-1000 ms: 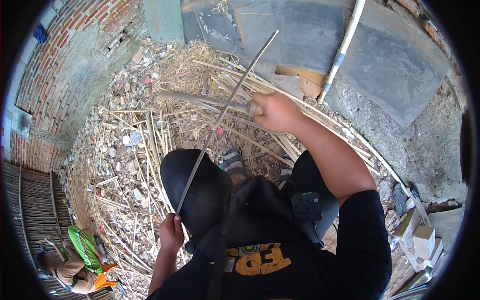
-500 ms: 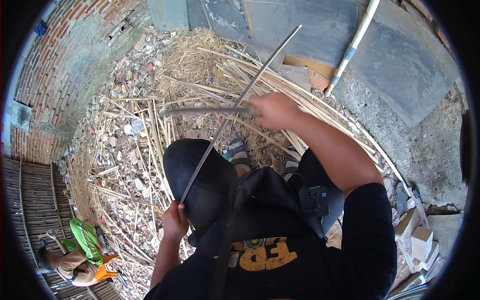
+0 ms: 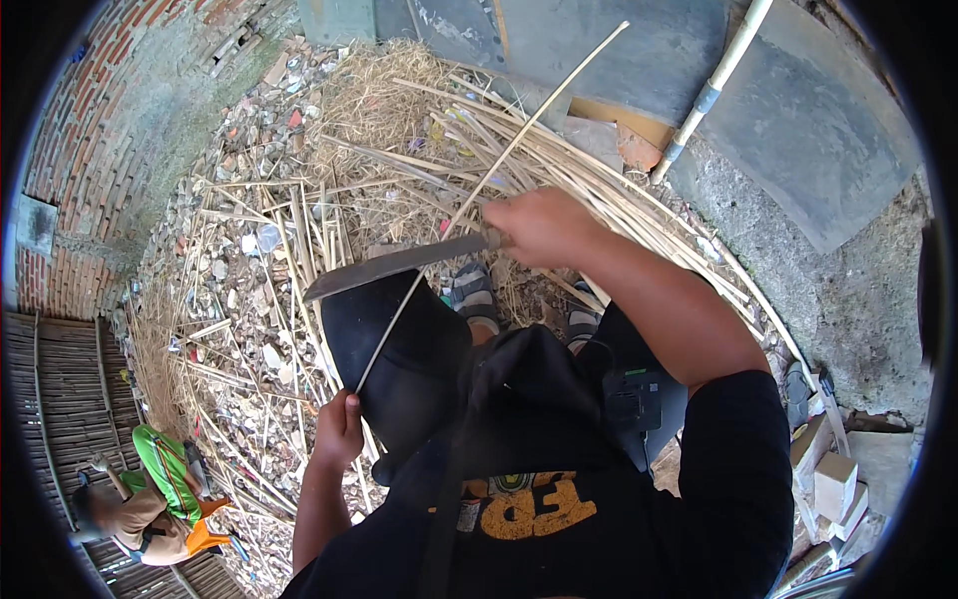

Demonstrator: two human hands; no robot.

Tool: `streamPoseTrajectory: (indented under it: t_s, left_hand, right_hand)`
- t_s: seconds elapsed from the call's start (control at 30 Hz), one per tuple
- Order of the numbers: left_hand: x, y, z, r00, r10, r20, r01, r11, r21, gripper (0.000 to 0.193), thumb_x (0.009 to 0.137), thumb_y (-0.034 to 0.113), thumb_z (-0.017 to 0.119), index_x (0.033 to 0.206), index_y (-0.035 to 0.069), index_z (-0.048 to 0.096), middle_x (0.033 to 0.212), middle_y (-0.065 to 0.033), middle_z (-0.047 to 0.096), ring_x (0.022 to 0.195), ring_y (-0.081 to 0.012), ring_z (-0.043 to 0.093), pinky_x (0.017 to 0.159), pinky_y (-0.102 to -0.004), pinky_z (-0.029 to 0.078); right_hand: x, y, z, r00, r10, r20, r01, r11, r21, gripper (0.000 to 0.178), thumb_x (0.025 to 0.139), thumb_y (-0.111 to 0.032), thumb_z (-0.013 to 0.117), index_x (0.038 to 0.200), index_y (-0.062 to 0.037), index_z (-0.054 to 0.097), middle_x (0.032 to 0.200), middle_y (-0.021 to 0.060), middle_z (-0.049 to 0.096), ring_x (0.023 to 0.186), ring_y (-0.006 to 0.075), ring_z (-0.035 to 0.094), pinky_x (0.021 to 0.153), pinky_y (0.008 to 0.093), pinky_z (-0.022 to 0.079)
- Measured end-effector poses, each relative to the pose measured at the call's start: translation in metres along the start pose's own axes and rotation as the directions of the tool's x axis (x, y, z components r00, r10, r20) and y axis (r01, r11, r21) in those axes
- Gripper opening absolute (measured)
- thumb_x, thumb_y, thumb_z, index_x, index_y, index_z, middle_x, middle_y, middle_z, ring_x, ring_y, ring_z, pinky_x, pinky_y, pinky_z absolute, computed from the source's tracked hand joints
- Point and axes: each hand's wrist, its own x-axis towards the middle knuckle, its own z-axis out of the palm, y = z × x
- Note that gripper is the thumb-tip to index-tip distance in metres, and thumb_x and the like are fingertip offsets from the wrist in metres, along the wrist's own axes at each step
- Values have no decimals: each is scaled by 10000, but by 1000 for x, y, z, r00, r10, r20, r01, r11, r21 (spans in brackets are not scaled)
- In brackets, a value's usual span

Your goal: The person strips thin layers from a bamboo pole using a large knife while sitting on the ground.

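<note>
A long, thin bamboo strip (image 3: 551,98) slants across the view, from my left hand up to the far right. My left hand (image 3: 337,431) is closed around its near end, beside my dark-clad knee (image 3: 399,334). The closed fingers of my right hand (image 3: 544,226) grip a machete (image 3: 384,266) by its handle, which is mostly hidden in the fist. The broad, dark blade points left and crosses the strip above the knee. Whether blade and strip touch, I cannot tell.
Split bamboo strips (image 3: 589,195) lie beyond my sandalled feet on rubble-strewn ground (image 3: 249,329). A dry straw heap (image 3: 384,95) lies behind. Another person (image 3: 150,519) sits at lower left by a bamboo wall. Grey panels (image 3: 619,65) and a pipe (image 3: 709,95) lean at the back.
The machete has swung so that its tip is lower and nearer me, with its broad side showing. The bamboo strip has turned in my left hand and now shows a paler face.
</note>
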Motion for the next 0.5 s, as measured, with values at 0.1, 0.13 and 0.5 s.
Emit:
streamPoseTrajectory:
  t_s: [0.1,0.13,0.5]
  left_hand:
    - [4,5,4,999,-27,-29,28,999,30,459,1078,349,379,823,-10,512,634,-230,533,605,-446,546,571,-470,400]
    - [5,7,4,999,-31,-39,33,999,33,459,1078,347,380,821,-12,509,635,-231,533,606,-446,546,573,-471,401]
    - [6,9,9,996,17,-86,-6,993,121,417,1069,322,409,821,3,515,653,-252,559,655,-498,571,566,-509,411]
  right_hand:
    - [4,19,-6,994,103,33,-106,989,105,238,781,-194,688,997,-118,619,813,149,673,796,366,675,691,511,523]
    - [4,23,-6,993,119,22,-121,983,135,237,781,-195,688,995,-119,622,812,148,673,795,367,674,692,511,523]
    - [10,53,0,934,278,-225,-257,959,118,227,797,-169,653,1009,-94,618,863,144,700,800,381,687,689,496,544]
